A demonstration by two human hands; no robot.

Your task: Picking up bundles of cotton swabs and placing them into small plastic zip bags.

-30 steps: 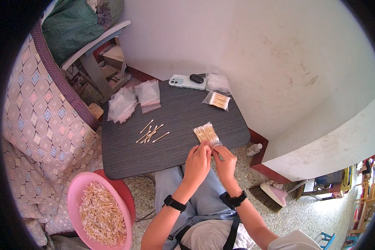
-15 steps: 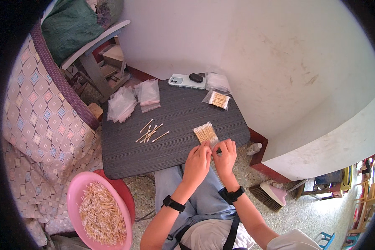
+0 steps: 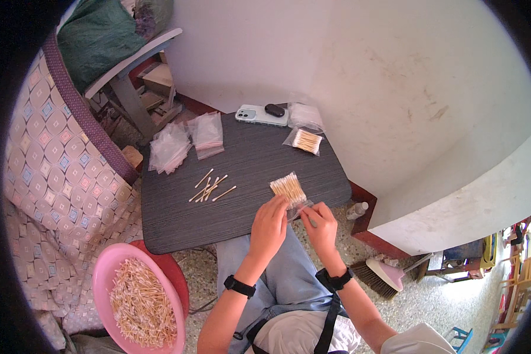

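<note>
A clear plastic bag of cotton swabs (image 3: 288, 185) lies at the near right edge of the dark table, its swabs side by side. My left hand (image 3: 269, 223) rests its fingers, held together, on the near end of this bag. With thumb and fingers pinched, my right hand (image 3: 321, 228) grips the bag's loose plastic end. Several loose cotton swabs (image 3: 209, 187) lie crossed on the table, left of my hands. Farther back sits another filled bag of swabs (image 3: 306, 141). My left fingertips are partly hidden.
Flat empty bags (image 3: 171, 147) and more bags (image 3: 206, 134) lie at the table's (image 3: 242, 159) back left. A phone (image 3: 259, 114) carries a black oval object (image 3: 274, 110). A pink basin (image 3: 104, 277) full of swabs stands low left; a brush (image 3: 379, 278) lies right.
My right hand has moved slightly down and away from the left, drawing the plastic end out between them. My left fingers now reach farther over the bag.
</note>
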